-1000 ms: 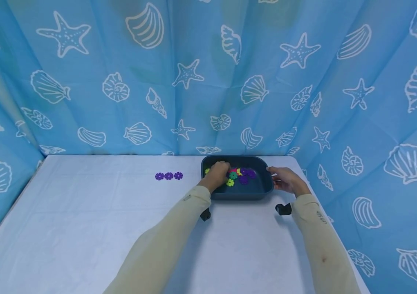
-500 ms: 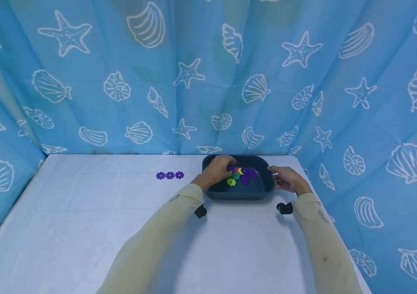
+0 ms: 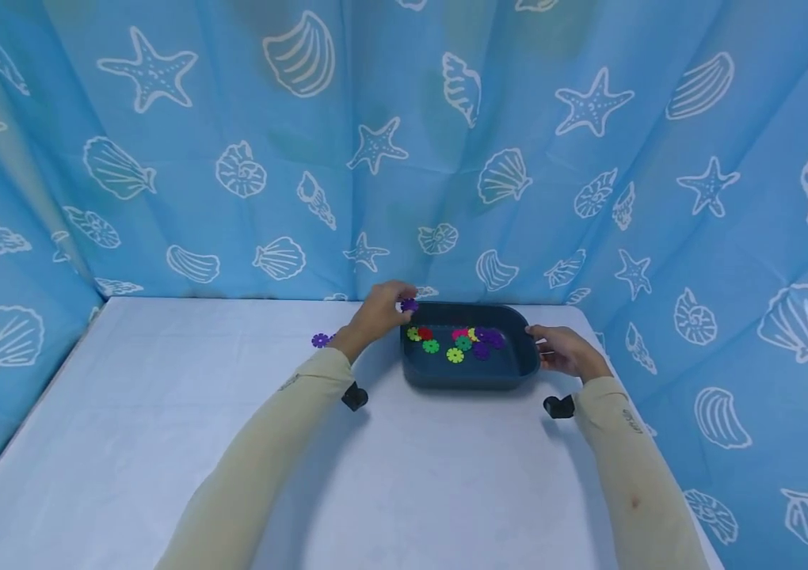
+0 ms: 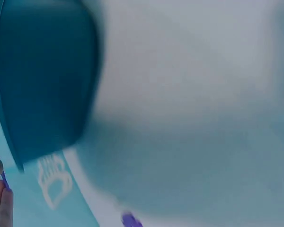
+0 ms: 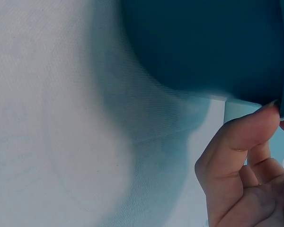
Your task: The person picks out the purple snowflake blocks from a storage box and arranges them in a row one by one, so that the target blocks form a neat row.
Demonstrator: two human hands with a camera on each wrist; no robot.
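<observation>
My left hand pinches a purple flower-shaped disc above the left rim of a dark blue-grey tray. In the left wrist view that disc shows edge-on between thumb and fingers. My right hand grips the tray's right rim, and the right wrist view shows thumb and fingers on either side of it. Several discs lie in the tray: green ones, a red one, yellow ones and purple ones. A row of purple discs on the table is partly hidden by my left hand.
The table has a white cloth. A blue curtain with white shells and starfish stands close behind the tray and along both sides. Black wrist cameras hang below both wrists.
My left hand has lifted a purple disc out of the tray and moved left past its rim. The right hand keeps its hold on the tray. The view has shifted slightly.
</observation>
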